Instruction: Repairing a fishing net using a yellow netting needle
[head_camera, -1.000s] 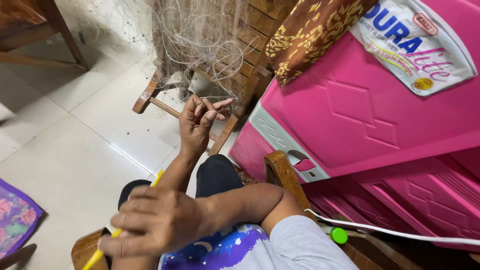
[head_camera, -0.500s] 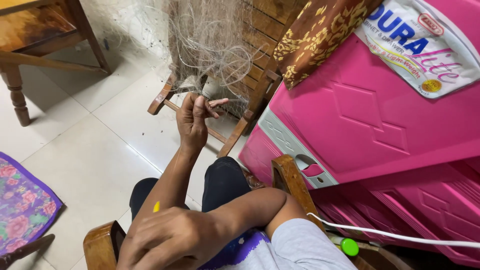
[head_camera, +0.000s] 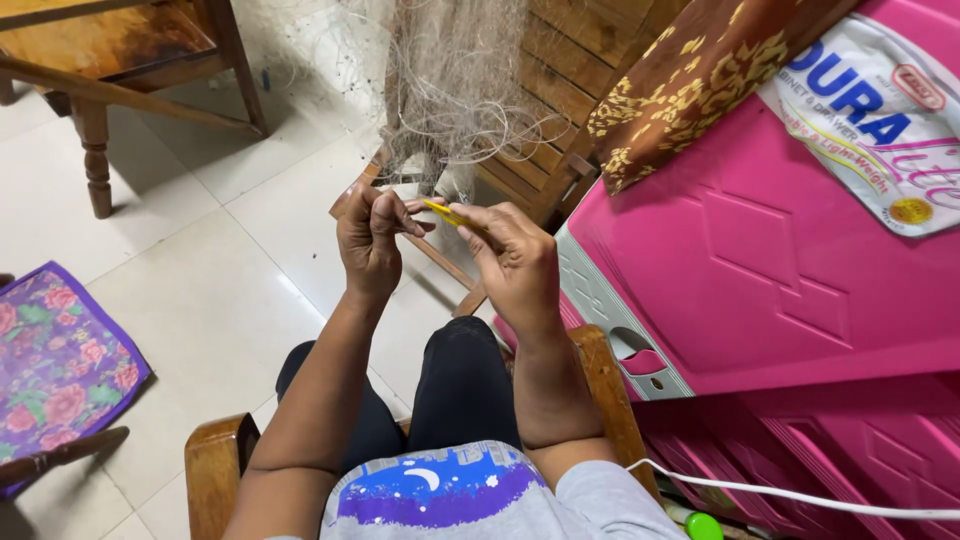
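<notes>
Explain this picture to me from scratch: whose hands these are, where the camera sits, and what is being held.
There is no machine here. The camera is worn on a person's head and looks down, so you see their own arms, lap and the wooden chair arms they sit between. The left hand pinches strands of a fine fishing net that hangs in a tangle over a wooden chair in front. The right hand holds a slim yellow netting needle, its tip pointing toward the left hand's fingers. To the right stands a pink plastic cabinet with a brown patterned cloth draped on top. On the tiled floor lies a purple floral mat, and a wooden table stands at upper left.
</notes>
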